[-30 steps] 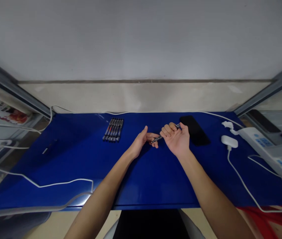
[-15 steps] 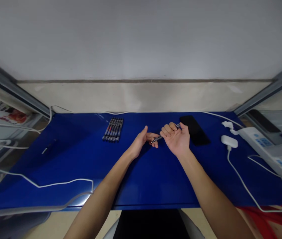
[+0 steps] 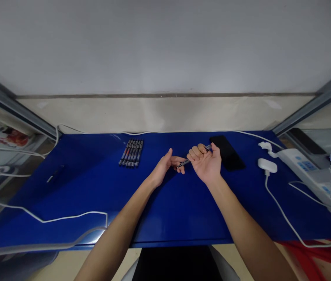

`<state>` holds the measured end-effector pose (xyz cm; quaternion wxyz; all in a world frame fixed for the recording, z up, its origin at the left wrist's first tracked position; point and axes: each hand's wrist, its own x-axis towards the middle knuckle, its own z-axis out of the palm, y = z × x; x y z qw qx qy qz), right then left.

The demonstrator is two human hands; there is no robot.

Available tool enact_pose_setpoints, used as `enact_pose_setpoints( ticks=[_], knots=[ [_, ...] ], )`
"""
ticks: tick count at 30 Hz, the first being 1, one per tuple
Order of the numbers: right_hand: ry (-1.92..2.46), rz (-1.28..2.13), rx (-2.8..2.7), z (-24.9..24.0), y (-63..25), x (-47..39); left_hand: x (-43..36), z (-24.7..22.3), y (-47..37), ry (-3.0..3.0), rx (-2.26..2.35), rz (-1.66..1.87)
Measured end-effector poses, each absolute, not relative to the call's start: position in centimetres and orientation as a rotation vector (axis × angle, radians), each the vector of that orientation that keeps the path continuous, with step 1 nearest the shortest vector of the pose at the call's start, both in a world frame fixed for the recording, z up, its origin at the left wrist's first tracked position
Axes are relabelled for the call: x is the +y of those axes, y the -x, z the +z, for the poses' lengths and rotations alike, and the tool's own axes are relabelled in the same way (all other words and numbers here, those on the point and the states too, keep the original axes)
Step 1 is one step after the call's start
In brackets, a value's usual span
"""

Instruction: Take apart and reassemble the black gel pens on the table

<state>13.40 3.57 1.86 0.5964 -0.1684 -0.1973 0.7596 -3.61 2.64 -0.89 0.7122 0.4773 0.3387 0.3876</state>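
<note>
A slim grey and black pen [image 3: 184,163] slants between my two hands above the blue table. My right hand [image 3: 206,162] has its fingers curled round the barrel, palm turned up, with the thumb at the upper end. The pointed tip lies against the outstretched fingers of my left hand [image 3: 165,166]. That hand keeps its thumb raised and apart, not closed on the pen. To the left, a tidy row of several similar pens [image 3: 131,153] rests on the table.
A black phone [image 3: 227,153] lies just right of my right hand. Farther right are a white charger case [image 3: 267,165] on a cable and a white power strip [image 3: 305,168]. White cable [image 3: 66,216] crosses the table's left side. A dark object [image 3: 54,173] lies far left.
The whole view has shifted a few pixels sideways. My hands and the pen keep practically the same pose.
</note>
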Motion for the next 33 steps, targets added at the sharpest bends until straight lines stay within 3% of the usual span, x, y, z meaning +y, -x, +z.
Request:
enact_pose_setpoints(
  ticks=[33],
  knots=[
    [0.434, 1.759, -0.444, 1.89, -13.4, 3.63, 2.71, -0.98, 3.6, -1.055, 0.773, 0.864]
  ],
)
